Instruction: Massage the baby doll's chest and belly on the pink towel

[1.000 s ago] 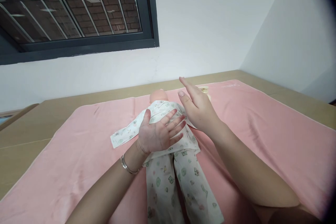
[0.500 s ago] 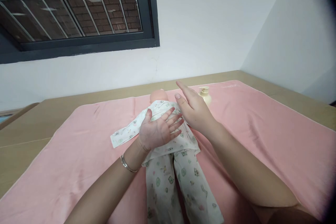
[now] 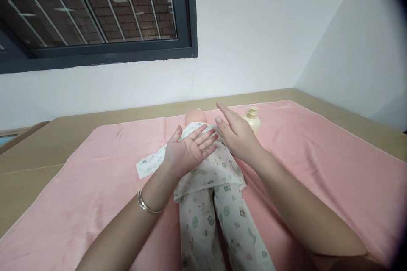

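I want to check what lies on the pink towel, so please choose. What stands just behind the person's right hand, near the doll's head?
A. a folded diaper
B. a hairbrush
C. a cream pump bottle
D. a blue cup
C: a cream pump bottle stands on the pink towel just behind the right hand, beside the head of the doll.

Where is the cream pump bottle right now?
The pump bottle stands on the pink towel at its far edge, just beyond the right hand and right of the doll's head.
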### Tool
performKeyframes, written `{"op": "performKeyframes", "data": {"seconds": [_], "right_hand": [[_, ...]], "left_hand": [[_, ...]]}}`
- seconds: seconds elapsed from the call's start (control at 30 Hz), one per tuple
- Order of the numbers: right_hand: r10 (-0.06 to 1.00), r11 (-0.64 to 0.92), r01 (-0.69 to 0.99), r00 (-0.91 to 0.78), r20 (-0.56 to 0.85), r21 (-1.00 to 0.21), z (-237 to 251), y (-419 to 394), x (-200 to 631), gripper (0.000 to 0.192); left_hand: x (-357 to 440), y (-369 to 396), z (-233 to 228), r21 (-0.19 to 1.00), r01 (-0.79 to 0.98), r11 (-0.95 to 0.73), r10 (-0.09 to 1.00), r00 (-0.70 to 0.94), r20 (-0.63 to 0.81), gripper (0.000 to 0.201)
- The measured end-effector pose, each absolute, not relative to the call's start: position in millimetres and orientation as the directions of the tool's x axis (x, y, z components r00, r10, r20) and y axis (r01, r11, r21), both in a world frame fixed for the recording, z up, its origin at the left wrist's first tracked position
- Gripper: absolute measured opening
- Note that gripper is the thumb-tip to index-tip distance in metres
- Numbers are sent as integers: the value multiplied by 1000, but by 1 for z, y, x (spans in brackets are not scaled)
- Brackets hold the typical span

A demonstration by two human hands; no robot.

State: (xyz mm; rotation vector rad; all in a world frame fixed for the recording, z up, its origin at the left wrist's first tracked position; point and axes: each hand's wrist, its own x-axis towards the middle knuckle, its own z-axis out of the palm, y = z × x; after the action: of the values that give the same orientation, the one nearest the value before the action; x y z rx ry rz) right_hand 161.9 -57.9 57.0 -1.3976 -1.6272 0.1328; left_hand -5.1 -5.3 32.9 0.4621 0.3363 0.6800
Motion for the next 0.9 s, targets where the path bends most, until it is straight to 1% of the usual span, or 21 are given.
{"op": "performKeyframes", "data": {"seconds": [0.13, 0.37, 0.47, 0.6, 0.67, 0.73, 0.77, 0.83, 0.9], "right_hand": [[812, 345, 711, 101, 575, -612, 55, -56, 162, 52], [823, 323, 738, 90, 560, -593, 53, -54, 159, 51], [820, 308, 782, 71, 568, -542, 50, -52, 158, 52], [796, 252, 865, 69, 602, -433, 47, -49, 157, 53], [796, 256, 873, 54, 603, -416, 45, -48, 156, 52], [809, 291, 842, 36, 586, -453, 44, -48, 154, 52], [823, 313, 810, 30, 568, -496, 44, -49, 152, 52], [868, 339, 699, 26, 497, -630, 42, -49, 149, 51], [920, 327, 523, 17, 393, -787, 41, -50, 145, 47]], "left_hand": [[-6, -4, 35, 467, -596, 653, 727, 666, -167, 64], [-10, 0, 32, 440, -630, 640, 742, 655, -143, 62], [-10, 0, 33, 432, -640, 635, 749, 646, -144, 62], [-10, -3, 37, 420, -665, 617, 769, 623, -142, 61], [-10, -4, 39, 417, -679, 604, 780, 612, -133, 61], [-10, -4, 40, 421, -683, 597, 784, 608, -126, 61], [-10, -4, 40, 423, -684, 595, 785, 607, -122, 62], [-11, -3, 39, 423, -689, 588, 789, 604, -113, 62], [-12, -1, 38, 423, -702, 573, 805, 580, -126, 60]]}}
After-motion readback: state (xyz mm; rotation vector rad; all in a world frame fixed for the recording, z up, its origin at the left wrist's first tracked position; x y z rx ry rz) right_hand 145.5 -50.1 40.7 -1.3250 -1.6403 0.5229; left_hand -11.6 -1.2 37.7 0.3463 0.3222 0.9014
